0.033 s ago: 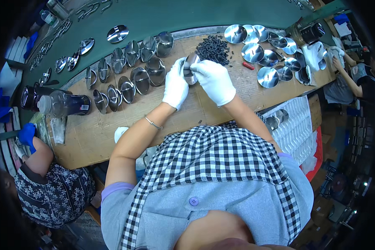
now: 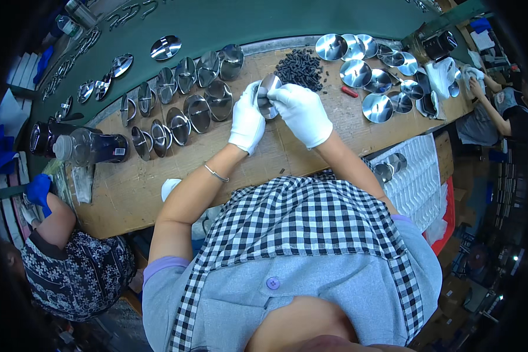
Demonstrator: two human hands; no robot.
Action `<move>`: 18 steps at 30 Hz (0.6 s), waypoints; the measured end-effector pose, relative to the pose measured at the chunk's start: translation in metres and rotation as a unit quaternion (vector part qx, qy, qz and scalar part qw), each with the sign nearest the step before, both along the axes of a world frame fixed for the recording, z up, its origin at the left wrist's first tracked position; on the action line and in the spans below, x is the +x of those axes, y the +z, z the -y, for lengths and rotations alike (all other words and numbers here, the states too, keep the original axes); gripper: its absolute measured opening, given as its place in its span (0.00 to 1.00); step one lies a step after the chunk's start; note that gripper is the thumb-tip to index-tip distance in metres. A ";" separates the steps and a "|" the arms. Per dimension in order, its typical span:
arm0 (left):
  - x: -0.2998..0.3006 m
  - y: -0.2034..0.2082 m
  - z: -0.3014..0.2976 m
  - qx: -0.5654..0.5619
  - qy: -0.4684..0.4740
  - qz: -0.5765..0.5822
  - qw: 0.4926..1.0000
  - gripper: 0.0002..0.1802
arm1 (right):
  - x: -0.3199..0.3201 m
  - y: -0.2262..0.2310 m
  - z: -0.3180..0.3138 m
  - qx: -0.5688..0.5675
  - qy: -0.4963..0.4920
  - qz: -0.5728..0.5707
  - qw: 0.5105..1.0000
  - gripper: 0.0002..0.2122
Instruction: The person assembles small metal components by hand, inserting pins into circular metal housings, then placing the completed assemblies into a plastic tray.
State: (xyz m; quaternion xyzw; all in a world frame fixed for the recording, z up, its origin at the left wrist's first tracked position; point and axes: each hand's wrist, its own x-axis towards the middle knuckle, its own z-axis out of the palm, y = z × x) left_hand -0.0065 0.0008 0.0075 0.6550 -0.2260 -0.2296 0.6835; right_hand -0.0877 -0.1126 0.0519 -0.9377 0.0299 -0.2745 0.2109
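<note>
Both my hands wear white gloves and meet over the middle of the wooden bench. My left hand (image 2: 248, 120) is closed on the left edge of a shiny round metal disc (image 2: 268, 97), held tilted up. The fingertips of my right hand (image 2: 304, 114) pinch at the disc's face from the right; any small part between them is hidden. Just beyond lies a heap of small black plugs (image 2: 299, 69). To the left stand two rows of similar polished discs (image 2: 218, 100), with cross-bars on their faces. More mirror-bright discs (image 2: 377, 108) lie flat and overlapping on the right.
A red-handled piece (image 2: 349, 92) lies right of the heap. Bottles (image 2: 91, 146) stand at the bench's left end. White moulded trays (image 2: 413, 173) sit beside the bench on the right. One co-worker (image 2: 76, 270) is at left, another (image 2: 498, 105) at far right.
My hands and the disc stay almost in place. At far right, the co-worker's hands have shifted slightly.
</note>
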 end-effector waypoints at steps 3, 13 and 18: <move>0.005 0.010 0.000 -0.063 -0.035 -0.262 0.962 0.13 | -0.001 0.014 0.012 0.129 0.048 -0.079 0.987 0.08; 0.007 0.006 -0.004 -0.171 -0.084 -0.342 0.920 0.13 | -0.011 -0.007 0.065 -0.044 -0.099 0.046 0.993 0.12; 0.009 0.011 -0.002 -0.154 -0.095 -0.341 0.923 0.15 | -0.012 0.016 0.032 0.503 -0.052 -0.169 0.846 0.15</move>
